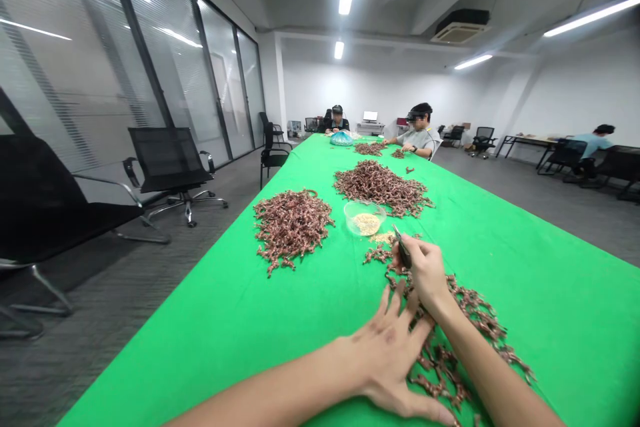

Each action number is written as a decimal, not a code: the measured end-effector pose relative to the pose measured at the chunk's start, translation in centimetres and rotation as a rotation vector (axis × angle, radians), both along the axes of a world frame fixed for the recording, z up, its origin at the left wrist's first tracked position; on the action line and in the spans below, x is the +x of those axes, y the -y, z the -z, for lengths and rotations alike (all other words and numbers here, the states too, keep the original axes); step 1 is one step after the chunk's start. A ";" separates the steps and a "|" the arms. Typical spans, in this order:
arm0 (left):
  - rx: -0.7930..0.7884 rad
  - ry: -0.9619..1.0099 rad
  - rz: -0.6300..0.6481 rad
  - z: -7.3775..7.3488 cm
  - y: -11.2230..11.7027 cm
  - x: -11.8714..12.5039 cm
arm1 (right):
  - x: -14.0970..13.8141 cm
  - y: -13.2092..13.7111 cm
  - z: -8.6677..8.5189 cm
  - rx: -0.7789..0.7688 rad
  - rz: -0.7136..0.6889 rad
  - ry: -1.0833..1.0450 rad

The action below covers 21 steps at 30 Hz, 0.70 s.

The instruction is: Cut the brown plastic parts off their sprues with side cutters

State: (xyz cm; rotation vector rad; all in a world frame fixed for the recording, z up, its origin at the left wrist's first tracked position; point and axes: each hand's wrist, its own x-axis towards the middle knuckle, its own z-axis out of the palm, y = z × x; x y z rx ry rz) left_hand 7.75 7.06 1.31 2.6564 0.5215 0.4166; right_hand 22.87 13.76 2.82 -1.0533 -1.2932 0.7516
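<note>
My left hand (pixel 393 350) lies with fingers spread over a scattered strip of small, reddish-brown, branching pieces (pixel 443 367) on the green tablecloth. Just beyond it, my right hand (pixel 427 270) is closed around a small tool (pixel 403 252) with a dark handle and a pointed metal tip; its exact kind is unclear. The tip points away from me, towards a clear plastic bowl (pixel 349 220) of pale beige grains (pixel 367 223). Some grains (pixel 384 237) lie on the cloth beside the bowl. A few brown pieces (pixel 377 253) lie left of the tool.
Two large heaps of similar brown pieces stand left (pixel 293 223) and behind (pixel 380 187) the bowl. At the far end, two people (pixel 420 137) sit near smaller heaps and a blue bag (pixel 341 139). Office chairs (pixel 167 163) line the left side.
</note>
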 end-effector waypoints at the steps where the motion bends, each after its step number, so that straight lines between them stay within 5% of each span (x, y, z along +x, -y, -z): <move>1: 0.003 0.004 0.005 -0.2 0.0 0.3 | 0.1 0.0 0.0 0.000 0.001 -0.001; 6: 0.009 0.011 -0.015 -0.6 -0.3 0.9 | 0.3 0.2 -0.2 0.006 -0.004 0.012; 14: -0.015 0.008 -0.078 1.3 -3.2 2.4 | 0.1 0.2 -0.1 0.005 -0.023 0.019; 21: -0.021 0.003 -0.101 1.3 -4.1 0.9 | 0.0 0.4 -0.4 0.027 -0.043 0.048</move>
